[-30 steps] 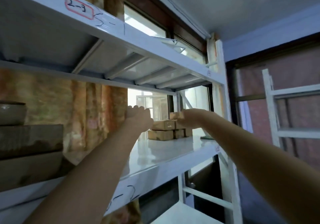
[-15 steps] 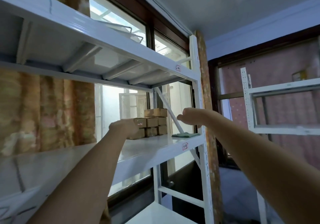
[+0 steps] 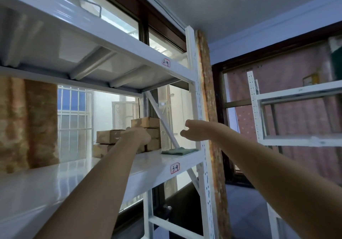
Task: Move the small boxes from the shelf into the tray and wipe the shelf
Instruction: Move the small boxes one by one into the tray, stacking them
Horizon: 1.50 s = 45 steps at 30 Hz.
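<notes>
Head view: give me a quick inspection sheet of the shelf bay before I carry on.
Surface: white shelf labelled 3-4, glossy, mostly bare near the front.
Job's things: stack of small cardboard boxes at the back right of the shelf; green cloth folded flat at the right front edge, apart from the boxes; no tray in view.
Clutter: nothing seen.
Hands: left hand reaches in at the boxes, its fingers hidden, so the grip cannot be told; right hand in the air above the cloth, fingers loosely curled, holding nothing.
Cables: nothing seen.
Surroundings: upper shelf labelled 2-4, barred window behind, second white rack to the right.
</notes>
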Tool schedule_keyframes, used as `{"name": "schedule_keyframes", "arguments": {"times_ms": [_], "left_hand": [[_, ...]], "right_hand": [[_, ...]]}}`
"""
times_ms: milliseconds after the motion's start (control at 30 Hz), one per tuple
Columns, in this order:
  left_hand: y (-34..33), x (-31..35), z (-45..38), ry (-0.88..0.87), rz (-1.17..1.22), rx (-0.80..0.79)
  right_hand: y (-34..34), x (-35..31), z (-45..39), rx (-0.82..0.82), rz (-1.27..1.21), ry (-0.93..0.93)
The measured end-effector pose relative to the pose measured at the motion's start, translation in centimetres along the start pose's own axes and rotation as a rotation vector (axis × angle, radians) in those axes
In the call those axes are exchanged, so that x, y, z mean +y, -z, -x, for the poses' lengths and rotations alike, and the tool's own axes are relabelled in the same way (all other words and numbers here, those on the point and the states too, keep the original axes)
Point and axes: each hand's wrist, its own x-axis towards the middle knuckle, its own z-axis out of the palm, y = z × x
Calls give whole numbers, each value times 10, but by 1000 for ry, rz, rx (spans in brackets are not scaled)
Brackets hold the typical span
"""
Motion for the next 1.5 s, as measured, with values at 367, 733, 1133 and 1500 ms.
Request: {"name": "schedule_keyframes", "arguments": {"times_ms": [367,733,1133,1500], "left_hand": [[-19,24,-128,97,-54,129],[-14,72,-211,92,-60,81],[5,112,-318,282,-197,139],[-25,98,-365,418,-173,20]], "right_hand": [[-16,35,-121,1,20,97],[-46,41,-239,5,83,327],[-18,47,-336,146,79,426],[-46,42,-365,112,167,480]]}}
